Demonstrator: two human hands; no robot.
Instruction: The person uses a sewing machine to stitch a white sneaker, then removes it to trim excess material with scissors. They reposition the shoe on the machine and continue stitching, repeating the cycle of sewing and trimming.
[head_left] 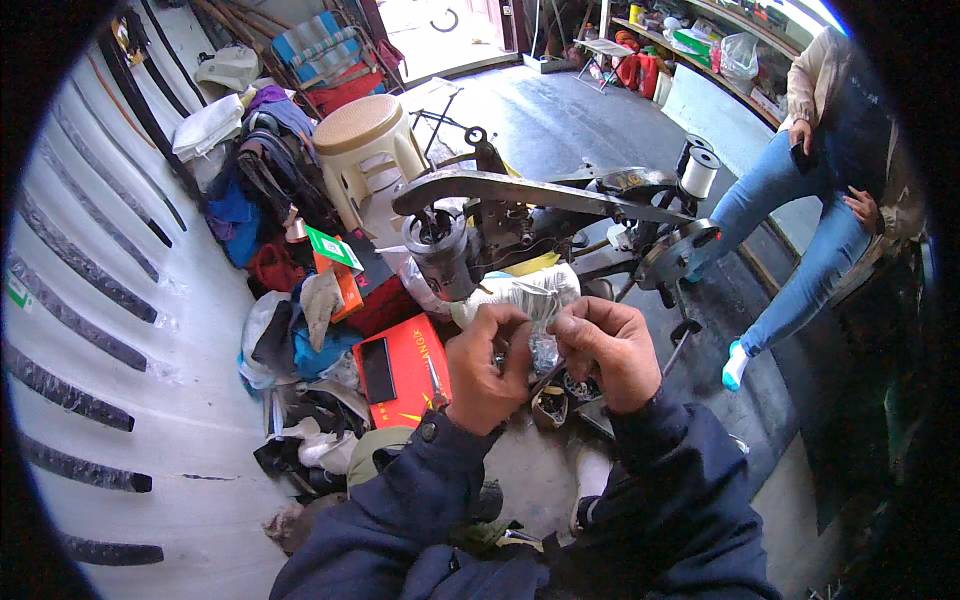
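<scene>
My left hand (488, 365) and my right hand (610, 350) are raised close together in the middle of the view, with fingers and thumbs pinched. Whatever lies in the pinches is too small to make out. A clear plastic bag with silvery bits (543, 352) shows in the gap between them; I cannot tell whether either hand touches it. Just beyond, a white bundle (515, 290) sits under a metal hand-cranked sewing machine (520, 190). The machine has a long arm, a round metal cylinder (437, 250), a handwheel (680, 252) and a white thread spool (699, 172).
To the left, a phone (378, 370) lies on a red box (410, 362) beside piled bags and clothes. A beige plastic stool (360, 135) stands behind them. A person in jeans (800, 210) sits at the right. Shelves (700, 60) line the back right.
</scene>
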